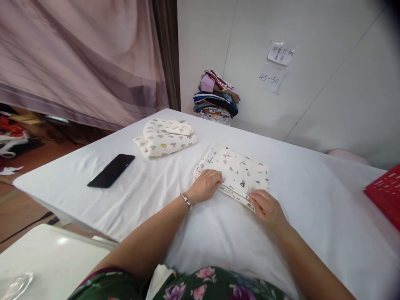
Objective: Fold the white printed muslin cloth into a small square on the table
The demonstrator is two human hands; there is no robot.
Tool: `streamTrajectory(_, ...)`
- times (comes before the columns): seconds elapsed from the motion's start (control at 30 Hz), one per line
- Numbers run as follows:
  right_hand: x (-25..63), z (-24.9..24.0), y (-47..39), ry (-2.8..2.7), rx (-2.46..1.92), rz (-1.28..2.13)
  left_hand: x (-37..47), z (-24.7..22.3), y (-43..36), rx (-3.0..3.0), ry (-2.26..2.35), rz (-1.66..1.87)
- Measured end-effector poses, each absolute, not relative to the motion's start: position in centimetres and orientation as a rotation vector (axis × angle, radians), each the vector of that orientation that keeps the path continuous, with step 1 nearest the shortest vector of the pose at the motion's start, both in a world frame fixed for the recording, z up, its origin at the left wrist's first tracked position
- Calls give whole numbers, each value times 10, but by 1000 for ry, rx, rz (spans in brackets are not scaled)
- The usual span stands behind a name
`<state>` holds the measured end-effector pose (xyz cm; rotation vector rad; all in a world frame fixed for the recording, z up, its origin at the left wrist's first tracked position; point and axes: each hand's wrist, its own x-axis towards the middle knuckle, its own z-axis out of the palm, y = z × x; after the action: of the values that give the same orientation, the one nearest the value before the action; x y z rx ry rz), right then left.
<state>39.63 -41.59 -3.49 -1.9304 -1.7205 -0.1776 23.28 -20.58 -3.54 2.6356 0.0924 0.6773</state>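
Note:
A white cloth with small printed figures [239, 168] lies folded into a layered rectangle in front of me. My left hand [206, 185] is closed on its near edge, toward the left corner, with the fingertips partly hidden. At the near right corner, my right hand [267, 208] pinches the same edge between thumb and fingers. Beyond my left hand sits a second cloth, white with grey mushroom-like prints [167, 139], loosely folded. A black phone [111, 171] lies flat on the left of the table.
A white sheet covers the table [150, 200]. Folded clothes [217, 98] are stacked beyond its far edge by the wall. A red plastic basket [386, 193] stands at the right. Another white surface [53, 258] is at lower left, and a pink curtain [87, 54] hangs behind.

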Motion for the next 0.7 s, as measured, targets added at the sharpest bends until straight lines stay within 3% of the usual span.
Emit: streamTrajectory(0.7, 396, -43, -414, -1747, -2006, -191, 235, -46, -203, 2653, 97, 691)
